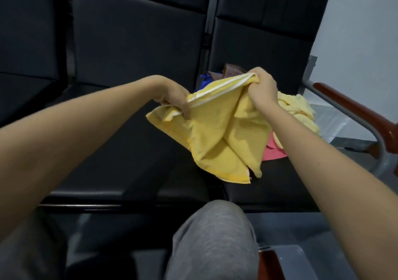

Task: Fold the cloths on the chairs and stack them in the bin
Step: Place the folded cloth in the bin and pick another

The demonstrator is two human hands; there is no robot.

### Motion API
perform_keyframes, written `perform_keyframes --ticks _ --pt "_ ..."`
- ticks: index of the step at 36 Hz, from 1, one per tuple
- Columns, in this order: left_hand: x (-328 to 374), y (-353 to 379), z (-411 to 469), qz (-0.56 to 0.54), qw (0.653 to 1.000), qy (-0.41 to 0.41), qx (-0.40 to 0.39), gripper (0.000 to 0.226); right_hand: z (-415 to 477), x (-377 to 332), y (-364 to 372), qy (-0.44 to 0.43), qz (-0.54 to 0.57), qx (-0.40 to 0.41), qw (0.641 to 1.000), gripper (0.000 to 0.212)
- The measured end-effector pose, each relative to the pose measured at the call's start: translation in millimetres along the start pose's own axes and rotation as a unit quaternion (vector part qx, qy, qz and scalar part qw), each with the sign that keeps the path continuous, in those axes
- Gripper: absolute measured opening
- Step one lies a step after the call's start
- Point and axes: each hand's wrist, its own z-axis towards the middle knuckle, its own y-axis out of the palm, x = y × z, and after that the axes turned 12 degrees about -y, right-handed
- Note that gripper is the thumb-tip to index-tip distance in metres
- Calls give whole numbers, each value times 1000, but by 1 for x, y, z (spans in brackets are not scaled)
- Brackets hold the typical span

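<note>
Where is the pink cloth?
In the head view, the pink cloth lies on the right-hand chair seat, peeking out beneath the pale yellow cloth, just right of the held-up yellow towel.

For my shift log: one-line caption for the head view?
Left hand and right hand grip a yellow cloth above black chairs, other cloths piled behind.

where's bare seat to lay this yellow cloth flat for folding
The middle seat, left of the held yellow cloth, looks bare back to front: best spot. On the right seat only the front strip below the pink cloth is free; behind, the pale yellow cloth, blue cloth and brown cloth crowd it.
</note>
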Motion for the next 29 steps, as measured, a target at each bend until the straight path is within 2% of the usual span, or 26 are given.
perform_keyframes --ticks 2,4,7,10,14,17,20,22,24,25,27,29 --pt "-16 -11 -6 -18 999 -13 33 16 8 -12 5 -2 -13 -9 1000 35" --pt "-32 -22 -12 -36 997 -24 64 20 15 -21 10 -5 -37 -17 999 35" --pt "-63 -40 -17 -79 976 -46 195 24 30 -29 18 -12 -110 -73 991 34" --pt "-92 -56 -19 -144 943 -66 294 31 43 -39 30 -13 -99 -152 983 13" --pt "-114 -67 -28 -188 937 -101 277 11 57 -52 50 -3 -82 -255 964 22" --pt "-133 -73 -27 -247 921 -169 249 25 63 -59 61 5 -85 -304 949 21" --pt "-153 -77 -24 -375 887 -222 155 29 64 -66 72 30 -59 -316 946 16" --pt "-161 -81 -21 -469 852 -206 108 19 68 -73 84 77 12 -289 954 16" --pt "-163 -89 -20 -558 805 -162 115 11 78 -81 97 143 133 -215 957 18" --pt "-158 -93 -19 -589 788 -120 130 8 84 -84 102 181 212 -174 945 18" --pt "-148 -99 -21 -612 762 -48 206 25 97 -90 109 227 352 -76 905 27" --pt "-135 -104 -24 -606 733 12 310 29 104 -94 112 221 430 21 875 26"
